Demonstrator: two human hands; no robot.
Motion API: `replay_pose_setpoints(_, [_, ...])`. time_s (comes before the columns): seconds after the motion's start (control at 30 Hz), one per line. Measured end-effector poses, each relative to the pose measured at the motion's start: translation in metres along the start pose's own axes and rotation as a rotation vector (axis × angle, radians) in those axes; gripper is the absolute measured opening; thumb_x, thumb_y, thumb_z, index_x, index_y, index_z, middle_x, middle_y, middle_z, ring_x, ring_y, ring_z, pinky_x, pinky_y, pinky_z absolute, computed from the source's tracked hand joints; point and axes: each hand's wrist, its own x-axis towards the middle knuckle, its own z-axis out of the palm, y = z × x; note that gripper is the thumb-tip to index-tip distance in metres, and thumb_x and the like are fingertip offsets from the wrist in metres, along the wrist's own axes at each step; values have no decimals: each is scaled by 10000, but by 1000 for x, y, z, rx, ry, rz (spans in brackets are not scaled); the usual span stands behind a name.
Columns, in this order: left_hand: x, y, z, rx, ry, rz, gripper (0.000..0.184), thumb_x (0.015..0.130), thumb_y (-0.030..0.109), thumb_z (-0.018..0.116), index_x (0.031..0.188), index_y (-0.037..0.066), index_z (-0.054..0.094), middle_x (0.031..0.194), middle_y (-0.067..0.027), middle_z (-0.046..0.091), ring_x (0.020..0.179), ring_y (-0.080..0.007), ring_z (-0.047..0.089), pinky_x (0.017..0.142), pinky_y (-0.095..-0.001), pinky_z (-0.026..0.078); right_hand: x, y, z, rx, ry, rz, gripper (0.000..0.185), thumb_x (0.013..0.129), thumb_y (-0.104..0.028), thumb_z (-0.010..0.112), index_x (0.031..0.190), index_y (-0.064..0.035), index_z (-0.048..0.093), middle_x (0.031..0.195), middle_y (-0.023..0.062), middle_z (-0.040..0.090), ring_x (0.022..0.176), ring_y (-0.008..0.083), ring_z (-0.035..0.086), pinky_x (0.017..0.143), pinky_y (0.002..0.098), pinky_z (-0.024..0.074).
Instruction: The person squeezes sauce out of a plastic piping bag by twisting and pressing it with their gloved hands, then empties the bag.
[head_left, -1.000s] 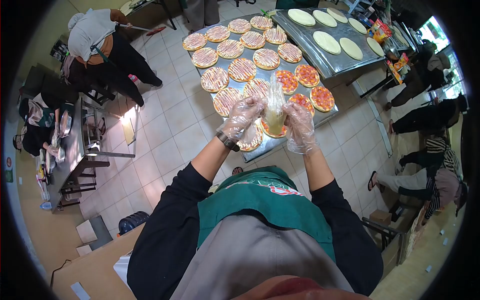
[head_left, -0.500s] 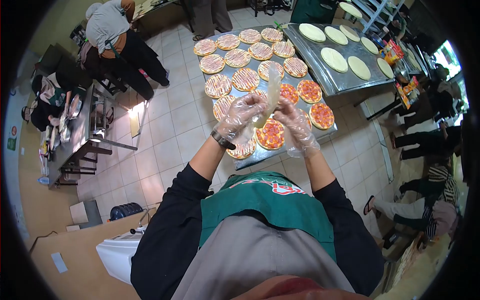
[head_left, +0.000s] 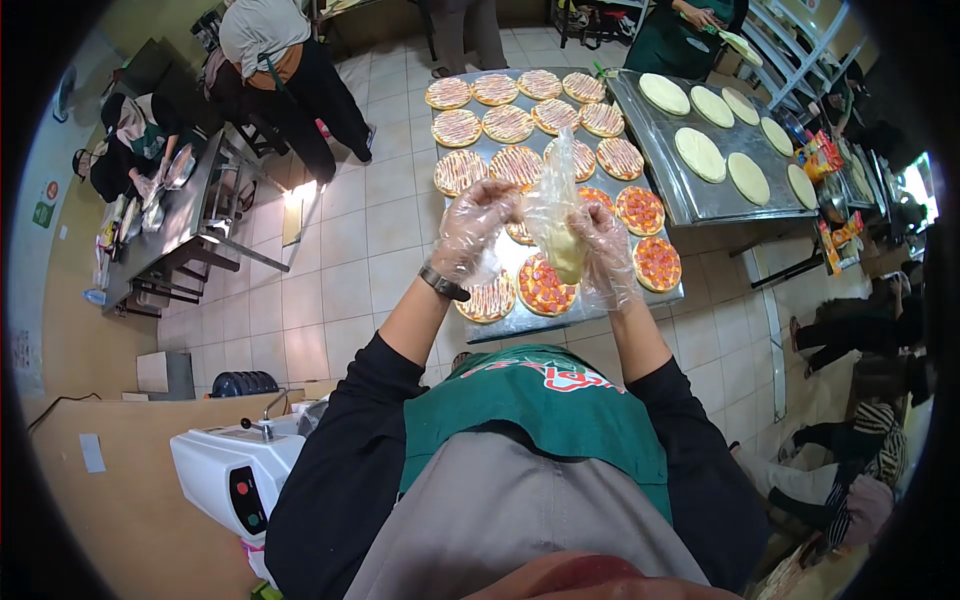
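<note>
Between my gloved hands hangs a clear piping bag (head_left: 566,250), with a pale yellow filling in its lower part and its limp plastic end up. My right hand (head_left: 606,250) is closed round the bag's right side. My left hand (head_left: 478,228), with a dark wristband below the glove, has its fingers pinched at the bag's left edge. Below them, on a metal-topped table (head_left: 570,325), lie several round pizzas. Some, like this striped pizza (head_left: 461,172), carry pale and reddish lines of sauce; others, like this topped pizza (head_left: 545,284), have red diced pieces.
At the right, a second metal table (head_left: 690,200) bears several plain dough rounds (head_left: 700,153). A person in a green apron (head_left: 690,40) stands behind it. Co-workers stand at the left and right. A white machine (head_left: 235,485) stands at my lower left, near a side table (head_left: 190,215).
The piping bag has turned so its broad side shows, its filled end hanging lower right beside my right hand. My hands are slightly farther apart. The camera view has shifted.
</note>
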Motion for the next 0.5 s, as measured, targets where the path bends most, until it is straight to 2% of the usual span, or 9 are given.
replay_pose_setpoints(0.07, [-1,0,2,-199,78,-40,260,880,131,606,1111,34,533,1051,-65,595,889,-129,585,835,-294,477,4,-1,-4,62,23,39,149,843,-134,667,906,-84,541,848,-24,565,763,42,526,675,187,443])
replay_pose_setpoints(0.1, [-2,0,5,-199,82,-38,260,880,131,606,1111,34,533,1051,-65,595,889,-129,585,835,-294,477,6,-1,-6,61,19,43,149,843,-134,667,906,-84,541,848,-24,565,763,42,526,675,187,443])
replay_pose_setpoints(0.2, [-8,-8,18,-86,-65,-152,520,862,324,624,1268,43,460,1203,-63,527,1085,-137,498,966,-348,380,10,0,-9,26,-32,52,149,838,-116,664,926,-78,550,860,-20,571,756,46,532,687,203,459])
replay_pose_setpoints(0.3, [3,-12,30,-78,-156,-242,508,879,300,605,1273,16,459,1212,-68,533,1093,-150,515,961,-329,398,11,5,-8,-23,-122,60,176,831,-100,661,970,-63,560,895,-6,581,796,62,545,739,220,460])
replay_pose_setpoints(0.37, [15,-8,34,-83,-231,-183,475,907,281,566,1270,-9,467,1205,-74,544,1093,-159,529,962,-313,408,10,4,0,-36,-204,43,268,819,-84,661,1063,-35,559,979,21,593,894,84,555,824,246,446])
replay_pose_setpoints(0.4, [18,1,38,-37,-262,-198,452,917,271,551,1261,-14,480,1201,-79,550,1086,-157,535,957,-307,416,7,-2,6,-18,-237,53,352,817,-92,651,1137,-1,535,1092,43,578,1021,116,532,910,280,415])
replay_pose_setpoints(0.5, [23,5,42,101,-340,-158,419,934,262,524,1250,-12,504,1181,-84,563,1073,-156,543,942,-290,430,10,4,-3,-180,-331,98,360,831,-99,637,1162,-18,522,1118,46,571,1028,116,523,912,289,417])
